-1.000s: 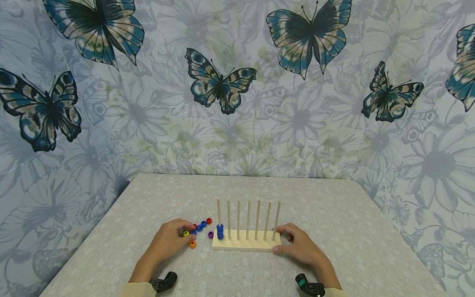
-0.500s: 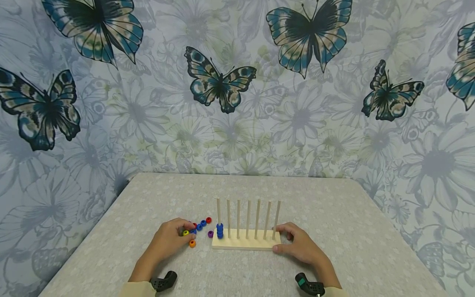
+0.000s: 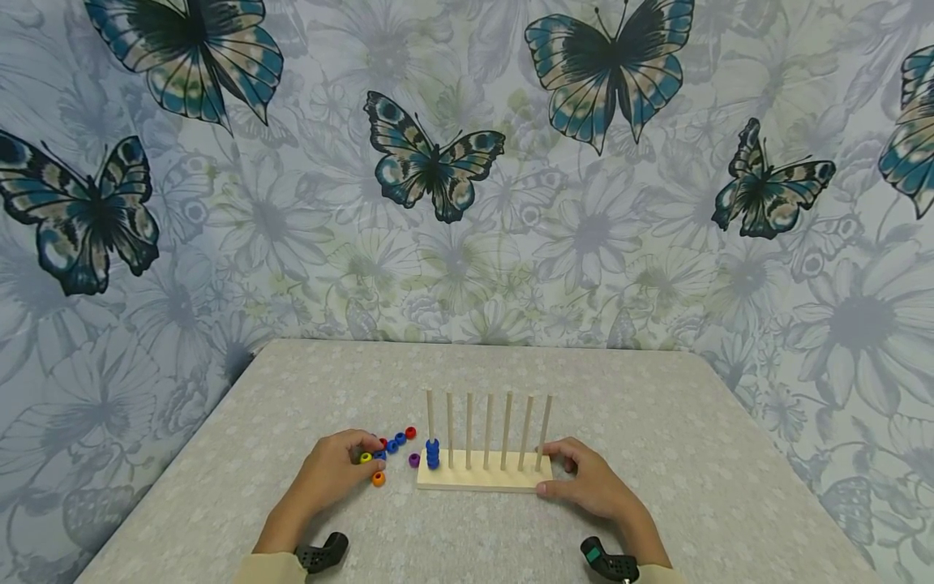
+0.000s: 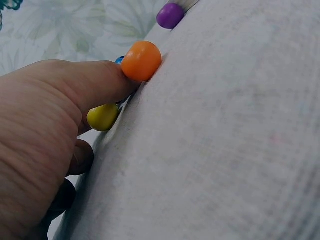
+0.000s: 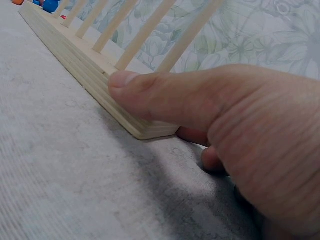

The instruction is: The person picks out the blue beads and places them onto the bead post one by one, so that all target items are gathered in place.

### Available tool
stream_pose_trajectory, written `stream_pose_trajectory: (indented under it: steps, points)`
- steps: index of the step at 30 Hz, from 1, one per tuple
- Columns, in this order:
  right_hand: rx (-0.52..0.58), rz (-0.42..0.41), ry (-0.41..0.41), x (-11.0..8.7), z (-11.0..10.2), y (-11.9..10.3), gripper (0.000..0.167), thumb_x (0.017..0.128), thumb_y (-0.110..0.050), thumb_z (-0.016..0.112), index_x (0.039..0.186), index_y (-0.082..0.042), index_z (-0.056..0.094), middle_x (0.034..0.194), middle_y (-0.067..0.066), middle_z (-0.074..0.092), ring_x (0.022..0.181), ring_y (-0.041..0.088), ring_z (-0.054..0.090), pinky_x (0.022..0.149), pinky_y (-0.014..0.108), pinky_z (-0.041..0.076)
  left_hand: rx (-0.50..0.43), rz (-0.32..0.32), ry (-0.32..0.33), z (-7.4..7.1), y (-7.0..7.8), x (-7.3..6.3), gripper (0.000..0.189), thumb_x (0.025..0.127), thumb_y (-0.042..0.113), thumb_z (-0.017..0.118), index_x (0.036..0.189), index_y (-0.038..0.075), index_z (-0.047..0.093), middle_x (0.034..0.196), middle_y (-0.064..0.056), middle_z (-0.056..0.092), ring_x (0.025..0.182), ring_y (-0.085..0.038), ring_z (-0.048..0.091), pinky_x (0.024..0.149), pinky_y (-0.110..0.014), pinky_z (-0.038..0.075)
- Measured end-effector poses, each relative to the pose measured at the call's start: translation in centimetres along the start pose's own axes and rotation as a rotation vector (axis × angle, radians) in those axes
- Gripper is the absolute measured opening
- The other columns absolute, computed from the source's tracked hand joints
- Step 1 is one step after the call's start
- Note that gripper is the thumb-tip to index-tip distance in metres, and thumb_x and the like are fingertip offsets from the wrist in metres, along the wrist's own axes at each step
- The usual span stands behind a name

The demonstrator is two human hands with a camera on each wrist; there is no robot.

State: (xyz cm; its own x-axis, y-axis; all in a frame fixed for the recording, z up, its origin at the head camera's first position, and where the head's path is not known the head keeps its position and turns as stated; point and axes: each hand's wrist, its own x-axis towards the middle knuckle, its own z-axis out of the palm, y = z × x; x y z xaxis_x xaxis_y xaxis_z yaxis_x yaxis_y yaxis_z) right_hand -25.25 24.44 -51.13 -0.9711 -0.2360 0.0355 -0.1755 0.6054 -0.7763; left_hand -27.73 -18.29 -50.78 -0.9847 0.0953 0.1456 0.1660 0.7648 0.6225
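My left hand (image 3: 332, 470) is down among loose beads on the table, its thumb and forefinger around a blue bead (image 3: 380, 456). A yellow bead (image 3: 366, 458) lies under the arch of those fingers. Just in front of the thumb is an orange bead (image 3: 379, 479), large in the left wrist view. My right hand (image 3: 587, 480) grips the right end of a wooden peg board (image 3: 477, 483), thumb on the front edge and fingers behind. A row of several upright pegs rises from the board; blue beads (image 3: 433, 455) are stacked on the leftmost one.
A purple bead (image 3: 414, 461) lies beside the board's left end. Behind it runs a line of blue beads (image 3: 396, 444) with a red bead (image 3: 411, 432) at its far end. The table (image 3: 511, 535) has a pale patterned cloth and meets a butterfly-papered wall (image 3: 467, 268).
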Motion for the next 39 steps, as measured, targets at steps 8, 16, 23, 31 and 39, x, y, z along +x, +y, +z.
stream_pose_trajectory:
  steps: [8, 16, 23, 31, 39]
  points:
    - [0.004, -0.009, -0.002, 0.09, 0.06, 0.07, 0.055, 0.074, -0.041, 0.088, 0.123, -0.026, 0.066, 0.105, -0.004, 0.060, 0.090, 0.017, 0.045, 0.074, 0.026, 0.040, 0.001, -0.010, -0.005, 0.09, -0.10, 0.04, 0.018, 0.080, 0.029, 0.085, 0.094, 0.030, 0.074, 0.088, 0.013, 0.070, 0.070, -0.010, 0.051, 0.062, -0.027, 0.041]
    - [0.006, -0.007, -0.007, 0.02, 0.06, 0.00, 0.056, 0.074, -0.042, 0.088, 0.123, -0.026, 0.066, 0.106, -0.005, 0.060, 0.091, 0.018, 0.045, 0.076, 0.026, 0.040, -0.013, -0.015, -0.010, 0.05, -0.18, -0.04, 0.018, 0.080, 0.030, 0.085, 0.094, 0.030, 0.074, 0.089, 0.014, 0.071, 0.068, -0.010, 0.050, 0.060, -0.026, 0.041]
    - [-0.004, -0.007, -0.004, 0.17, 0.11, -0.08, 0.055, 0.074, -0.041, 0.088, 0.123, -0.025, 0.066, 0.105, -0.004, 0.059, 0.091, 0.017, 0.045, 0.075, 0.027, 0.040, 0.005, -0.035, -0.018, 0.12, -0.14, 0.12, 0.020, 0.080, 0.030, 0.085, 0.096, 0.031, 0.074, 0.091, 0.014, 0.070, 0.073, -0.010, 0.052, 0.066, -0.029, 0.042]
    - [-0.003, -0.002, -0.002, 0.04, -0.03, -0.27, 0.056, 0.074, -0.041, 0.088, 0.123, -0.024, 0.066, 0.105, -0.003, 0.060, 0.091, 0.017, 0.045, 0.075, 0.026, 0.039, 0.021, -0.039, -0.027, 0.11, 0.00, 0.23, 0.020, 0.081, 0.031, 0.084, 0.097, 0.035, 0.074, 0.096, 0.015, 0.071, 0.080, -0.007, 0.058, 0.074, -0.031, 0.047]
    - [0.015, -0.004, -0.011, -0.12, -0.02, -0.14, 0.056, 0.075, -0.040, 0.087, 0.124, -0.023, 0.066, 0.103, 0.000, 0.058, 0.092, 0.018, 0.044, 0.075, 0.027, 0.039, 0.003, -0.017, -0.033, 0.13, -0.07, 0.18, 0.019, 0.082, 0.031, 0.083, 0.098, 0.035, 0.074, 0.094, 0.017, 0.071, 0.080, -0.007, 0.058, 0.074, -0.032, 0.047]
